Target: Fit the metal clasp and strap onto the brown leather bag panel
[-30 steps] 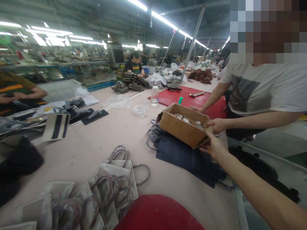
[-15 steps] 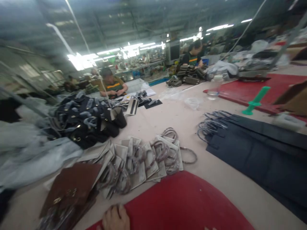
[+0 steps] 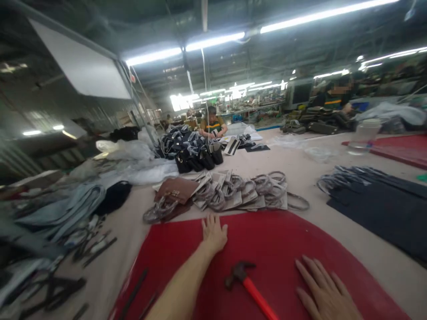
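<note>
My left hand (image 3: 214,233) lies on the far part of a red mat (image 3: 260,238), fingers stretched out. Just beyond its fingertips are brown leather bag panels (image 3: 175,192) with plastic-wrapped handles. To their right spreads a row of pale panels (image 3: 247,193) with wrapped loop handles. My right hand (image 3: 325,291) rests on the mat's right side, fingers spread, holding nothing. Between my hands a claw hammer (image 3: 255,289) with a red handle lies on the mat, touched by neither hand.
Dark blue bag panels (image 3: 380,202) lie at the right. Black bags (image 3: 196,153) are heaped farther back. Clear plastic sheeting (image 3: 133,166), grey material (image 3: 63,213) and dark strips (image 3: 50,289) lie left. A clear jar (image 3: 363,135) stands far right. Co-workers sit behind the table.
The view has swung left and pulled back, bringing the hammer and my right hand into sight. My left hand, curled at the mat's edge before, now lies stretched out on it.
</note>
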`<state>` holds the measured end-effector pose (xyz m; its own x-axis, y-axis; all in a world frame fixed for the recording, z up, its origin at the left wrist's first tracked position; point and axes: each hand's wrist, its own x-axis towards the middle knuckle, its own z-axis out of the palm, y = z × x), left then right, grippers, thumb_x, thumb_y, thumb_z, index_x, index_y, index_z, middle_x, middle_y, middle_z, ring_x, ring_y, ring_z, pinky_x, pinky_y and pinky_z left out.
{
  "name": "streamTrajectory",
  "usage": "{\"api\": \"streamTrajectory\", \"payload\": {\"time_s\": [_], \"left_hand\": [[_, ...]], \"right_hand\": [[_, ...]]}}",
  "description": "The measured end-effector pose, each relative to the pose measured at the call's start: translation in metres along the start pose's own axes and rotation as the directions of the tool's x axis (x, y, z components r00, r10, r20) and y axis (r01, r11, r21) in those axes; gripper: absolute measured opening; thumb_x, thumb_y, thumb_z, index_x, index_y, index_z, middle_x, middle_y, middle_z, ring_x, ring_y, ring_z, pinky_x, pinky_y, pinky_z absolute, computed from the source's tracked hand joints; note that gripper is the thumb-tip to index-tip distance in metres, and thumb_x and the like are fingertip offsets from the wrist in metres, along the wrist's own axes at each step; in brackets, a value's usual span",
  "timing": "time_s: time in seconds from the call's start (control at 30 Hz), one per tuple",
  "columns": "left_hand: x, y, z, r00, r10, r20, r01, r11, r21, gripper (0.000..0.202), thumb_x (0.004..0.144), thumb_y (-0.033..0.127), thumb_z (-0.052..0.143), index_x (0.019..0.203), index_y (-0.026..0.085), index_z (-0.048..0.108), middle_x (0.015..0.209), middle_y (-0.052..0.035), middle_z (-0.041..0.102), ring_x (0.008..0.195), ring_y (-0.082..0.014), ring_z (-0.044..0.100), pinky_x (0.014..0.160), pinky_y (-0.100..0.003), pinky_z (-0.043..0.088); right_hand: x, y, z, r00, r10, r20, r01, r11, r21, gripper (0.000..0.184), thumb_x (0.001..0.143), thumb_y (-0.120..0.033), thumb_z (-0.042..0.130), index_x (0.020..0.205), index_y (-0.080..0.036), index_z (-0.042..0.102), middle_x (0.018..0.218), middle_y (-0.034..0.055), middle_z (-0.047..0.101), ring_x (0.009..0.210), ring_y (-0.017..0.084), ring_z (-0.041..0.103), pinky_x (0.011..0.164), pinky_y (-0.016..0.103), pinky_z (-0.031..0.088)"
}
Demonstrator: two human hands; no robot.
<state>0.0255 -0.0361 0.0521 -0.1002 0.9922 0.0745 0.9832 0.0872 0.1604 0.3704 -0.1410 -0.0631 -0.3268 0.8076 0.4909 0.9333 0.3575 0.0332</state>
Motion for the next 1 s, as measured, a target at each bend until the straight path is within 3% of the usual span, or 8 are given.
{"api": "streamTrajectory", "payload": {"time_s": [0.13, 0.2, 0.27, 0.37, 0.53, 0.73, 0.87, 1.0], "left_hand": [[-0.051, -0.038, -0.055, 0.997, 0.062, -0.052, -0.067, 0.992, -0.103, 0.049, 0.102, 0.033, 0.045, 0.144, 0.01, 0.05, 0.157, -0.0193, 0.04, 0.146, -0.0319, 0.037, 0.123, -0.051, 0.03], [-0.082, -0.075, -0.076, 0.992, 0.067, -0.11, -0.082, 0.987, -0.138, 0.044, 0.103, 0.034, 0.039, 0.137, 0.01, 0.055, 0.152, -0.0187, 0.044, 0.14, -0.0298, 0.045, 0.119, -0.047, 0.037], [-0.119, -0.118, -0.09, 0.956, 0.09, -0.281, -0.143, 0.974, -0.175, 0.042, 0.101, 0.035, 0.04, 0.126, 0.009, 0.062, 0.141, -0.018, 0.054, 0.131, -0.0288, 0.053, 0.116, -0.045, 0.042], [-0.181, -0.179, -0.091, 0.928, 0.028, -0.372, -0.107, 0.975, -0.195, 0.044, 0.099, 0.039, 0.038, 0.115, 0.009, 0.066, 0.129, -0.0179, 0.062, 0.125, -0.0294, 0.057, 0.115, -0.047, 0.044], [-0.255, -0.243, -0.054, 0.898, -0.212, -0.385, 0.117, 0.96, -0.256, 0.048, 0.097, 0.042, 0.037, 0.116, 0.009, 0.065, 0.127, -0.0189, 0.063, 0.12, -0.0308, 0.059, 0.11, -0.049, 0.047], [-0.273, -0.245, -0.012, 0.873, -0.321, -0.368, 0.219, 0.931, -0.293, 0.053, 0.099, 0.041, 0.037, 0.126, 0.003, 0.061, 0.133, -0.0234, 0.058, 0.128, -0.0339, 0.053, 0.114, -0.052, 0.043], [-0.268, -0.237, -0.006, 0.842, -0.41, -0.351, 0.321, 0.903, -0.286, 0.051, 0.099, 0.041, 0.041, 0.129, 0.006, 0.061, 0.136, -0.0225, 0.057, 0.129, -0.0355, 0.052, 0.112, -0.057, 0.043], [-0.271, -0.224, -0.01, 0.838, -0.384, -0.387, 0.339, 0.923, -0.181, 0.05, 0.1, 0.039, 0.043, 0.131, 0.004, 0.059, 0.144, -0.0252, 0.052, 0.137, -0.0401, 0.046, 0.115, -0.064, 0.036]], "right_hand": [[0.029, -0.031, -0.059, 0.94, 0.151, 0.306, -0.162, 0.987, 0.011, 0.062, 0.1, -0.048, 0.028, 0.147, -0.015, 0.051, 0.159, 0.0139, 0.043, 0.148, 0.033, 0.038, 0.12, 0.057, 0.033], [0.037, -0.041, -0.069, 0.914, 0.164, 0.372, -0.178, 0.984, 0.003, 0.063, 0.1, -0.048, 0.027, 0.149, -0.014, 0.048, 0.16, 0.0148, 0.04, 0.15, 0.033, 0.033, 0.122, 0.056, 0.029], [0.039, -0.045, -0.072, 0.902, 0.172, 0.396, -0.189, 0.982, 0.005, 0.064, 0.101, -0.05, 0.027, 0.15, -0.014, 0.046, 0.161, 0.0149, 0.039, 0.151, 0.032, 0.03, 0.123, 0.055, 0.026], [0.039, -0.044, -0.072, 0.899, 0.183, 0.399, -0.21, 0.977, 0.024, 0.065, 0.1, -0.052, 0.026, 0.15, -0.014, 0.046, 0.161, 0.0144, 0.038, 0.151, 0.032, 0.029, 0.123, 0.055, 0.025], [0.041, -0.044, -0.073, 0.904, 0.186, 0.384, -0.217, 0.975, 0.04, 0.068, 0.099, -0.054, 0.025, 0.148, -0.013, 0.047, 0.16, 0.0152, 0.039, 0.148, 0.032, 0.033, 0.122, 0.055, 0.027], [0.047, -0.04, -0.068, 0.9, 0.184, 0.396, -0.216, 0.976, 0.037, 0.077, 0.095, -0.06, 0.021, 0.147, -0.011, 0.048, 0.159, 0.0158, 0.039, 0.145, 0.035, 0.036, 0.119, 0.053, 0.03], [0.048, -0.037, -0.064, 0.893, 0.199, 0.403, -0.228, 0.973, 0.025, 0.08, 0.091, -0.063, 0.019, 0.145, -0.012, 0.05, 0.158, 0.0145, 0.041, 0.144, 0.034, 0.038, 0.118, 0.051, 0.031], [0.049, -0.037, -0.064, 0.887, 0.205, 0.413, -0.234, 0.972, 0.02, 0.08, 0.091, -0.063, 0.02, 0.144, -0.012, 0.051, 0.157, 0.0153, 0.042, 0.144, 0.034, 0.039, 0.117, 0.052, 0.032]]}}
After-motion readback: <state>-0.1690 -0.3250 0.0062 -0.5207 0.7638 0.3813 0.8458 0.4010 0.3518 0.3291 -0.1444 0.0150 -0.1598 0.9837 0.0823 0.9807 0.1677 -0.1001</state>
